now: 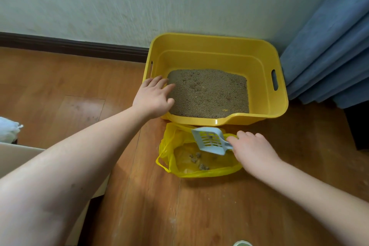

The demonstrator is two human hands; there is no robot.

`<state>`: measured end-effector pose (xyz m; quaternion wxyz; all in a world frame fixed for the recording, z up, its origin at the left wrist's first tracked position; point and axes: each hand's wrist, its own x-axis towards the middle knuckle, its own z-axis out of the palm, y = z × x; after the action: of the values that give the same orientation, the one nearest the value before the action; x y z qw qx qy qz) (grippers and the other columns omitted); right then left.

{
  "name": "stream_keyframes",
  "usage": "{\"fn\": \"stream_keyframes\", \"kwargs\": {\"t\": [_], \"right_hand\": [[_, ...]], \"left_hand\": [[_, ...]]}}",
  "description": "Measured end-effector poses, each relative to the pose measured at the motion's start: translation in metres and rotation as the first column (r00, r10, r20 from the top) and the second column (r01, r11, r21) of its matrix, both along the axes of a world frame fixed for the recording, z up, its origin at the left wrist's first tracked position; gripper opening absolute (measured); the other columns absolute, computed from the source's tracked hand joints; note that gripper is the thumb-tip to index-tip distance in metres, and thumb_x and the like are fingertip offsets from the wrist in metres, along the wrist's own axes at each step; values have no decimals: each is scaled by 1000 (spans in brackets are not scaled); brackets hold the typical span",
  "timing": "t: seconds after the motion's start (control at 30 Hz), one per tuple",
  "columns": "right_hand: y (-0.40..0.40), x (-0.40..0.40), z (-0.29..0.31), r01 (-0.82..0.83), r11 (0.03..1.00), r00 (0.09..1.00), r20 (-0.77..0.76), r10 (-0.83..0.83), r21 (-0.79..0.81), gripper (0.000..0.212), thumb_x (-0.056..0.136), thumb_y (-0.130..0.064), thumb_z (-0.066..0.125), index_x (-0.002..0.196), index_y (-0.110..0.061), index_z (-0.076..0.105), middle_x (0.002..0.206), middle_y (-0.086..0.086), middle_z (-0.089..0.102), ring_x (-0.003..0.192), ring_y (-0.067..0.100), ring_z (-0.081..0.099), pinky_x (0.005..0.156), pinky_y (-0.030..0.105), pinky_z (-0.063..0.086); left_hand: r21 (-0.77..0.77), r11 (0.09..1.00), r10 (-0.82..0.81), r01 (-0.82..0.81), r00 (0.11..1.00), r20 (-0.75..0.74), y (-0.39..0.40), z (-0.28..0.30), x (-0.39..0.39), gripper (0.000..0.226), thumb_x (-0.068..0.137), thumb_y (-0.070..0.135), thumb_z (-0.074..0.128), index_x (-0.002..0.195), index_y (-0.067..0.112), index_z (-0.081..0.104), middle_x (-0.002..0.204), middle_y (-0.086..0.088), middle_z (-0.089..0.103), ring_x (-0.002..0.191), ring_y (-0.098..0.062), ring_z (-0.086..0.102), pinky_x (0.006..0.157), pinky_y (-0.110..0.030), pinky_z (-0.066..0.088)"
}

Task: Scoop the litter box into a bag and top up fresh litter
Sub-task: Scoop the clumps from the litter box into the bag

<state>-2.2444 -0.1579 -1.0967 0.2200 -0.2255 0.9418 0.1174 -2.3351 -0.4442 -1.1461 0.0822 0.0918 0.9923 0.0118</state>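
Litter scooping, scoop over bag.
Right hand (252,151) grips pale blue slotted plastic scoop (210,140) above yellow plastic bag (177,142); left hand (154,97), fingers relaxed, rests on yellow plastic litter box (265,78).

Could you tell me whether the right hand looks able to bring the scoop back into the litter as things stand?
Probably yes: the right hand holds the scoop over the bag, beside the box's low front lip, nothing between.

Litter box (259,62): glossy, smooth yellow plastic. Litter (209,94): matt, grainy. Bag (199,173), at 6 o'clock of the box: thin translucent plastic film. Scoop (209,140): matt pale-blue plastic. Floor (60,86): glossy wood.
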Motion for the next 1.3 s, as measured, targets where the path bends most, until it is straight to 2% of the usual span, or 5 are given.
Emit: {"fn": "stream_keyframes", "kwargs": {"t": [0.4, 0.6, 0.97, 1.13, 1.3], "right_hand": [[-35, -91, 43, 409, 899, 899, 238, -368, -155, 26, 101, -22, 35, 87, -7, 52, 83, 11, 55, 71, 24, 51, 60, 31, 40], [-71, -117, -3, 755, 636, 585, 606, -539, -163, 15, 99, -8, 34, 110, -4, 44, 68, 9, 54, 46, 12, 45, 34, 20, 36], [-97, -131, -66, 902, 410, 369, 728, -578, -132, 24, 99, -2, 30, 80, -6, 45, 63, 7, 46, 48, 14, 41, 33, 18, 35], [-112, -144, -90, 944, 305, 293, 753, -590, -128, 35, 102, -2, 26, 132, 2, 43, 66, 11, 49, 53, 18, 43, 50, 23, 36], [-122, -158, -109, 970, 179, 241, 752, -614, -164, 37, 104, -11, 24, 133, 2, 44, 62, 13, 48, 49, 19, 42, 47, 24, 37]], "left_hand": [[-8, 1000, -8, 8, 1000, 5, 1, 2, 3, 56, 95, 46, 29, 149, 31, 34, 157, -4, 32, 147, -22, 18, 119, -41, 12], [-11, 1000, -8, 8, 1000, -10, -1, -2, 1, 60, 94, 52, 19, 148, 31, 33, 155, -3, 36, 146, -23, 21, 119, -42, 14], [-19, 1000, -3, 2, 999, -42, 0, -7, 1, 67, 90, 56, 18, 149, 29, 33, 156, 0, 34, 148, -20, 18, 120, -44, 10], [-26, 1000, -8, 7, 999, -52, -1, -6, 0, 66, 91, 57, 18, 149, 30, 33, 157, 0, 33, 149, -21, 15, 121, -46, 4], [-21, 1000, 5, -5, 999, -44, -1, -7, 0, 67, 90, 58, 18, 150, 33, 30, 158, 1, 30, 149, -20, 13, 120, -44, 2]]}}
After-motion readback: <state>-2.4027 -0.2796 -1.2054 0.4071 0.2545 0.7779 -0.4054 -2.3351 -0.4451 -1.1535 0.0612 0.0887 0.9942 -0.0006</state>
